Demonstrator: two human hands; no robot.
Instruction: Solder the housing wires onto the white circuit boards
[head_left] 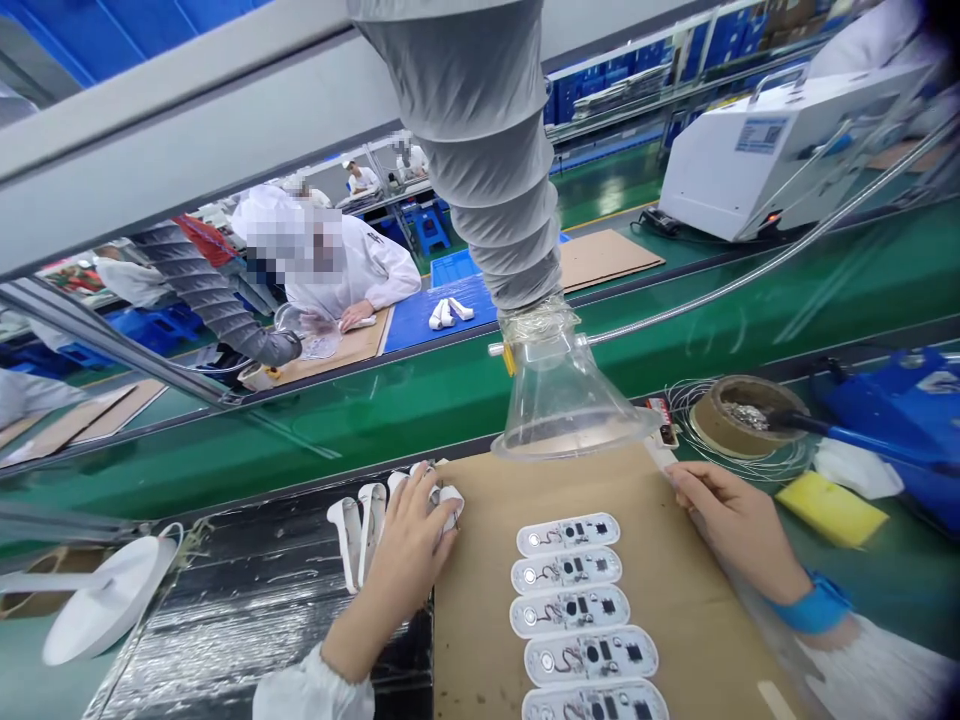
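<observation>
- From the middle of the brown cardboard (480, 620), the left hand (412, 525) was at nine to ten o'clock, palm down, reaching toward one. Its fingers were a bit apart over the white hollow shells (347, 543); I could not tell if they gripped one.
- The right hand (739, 515), at two o'clock, pointed toward ten. Its fingers were curled by the cardboard's edge; I could not tell if they pinched it.
- The shells lay in a row at nine to ten, long ways from twelve to six. The left hand hid some.
- Five white oval cases (559, 612) lay on the cardboard, long ways from nine to three, silver discs (530, 577) toward nine.
- A clear funnel hood (559, 395) hung at twelve, in front of the far edge.
- A yellow sponge (832, 508) sat at two to three.
</observation>
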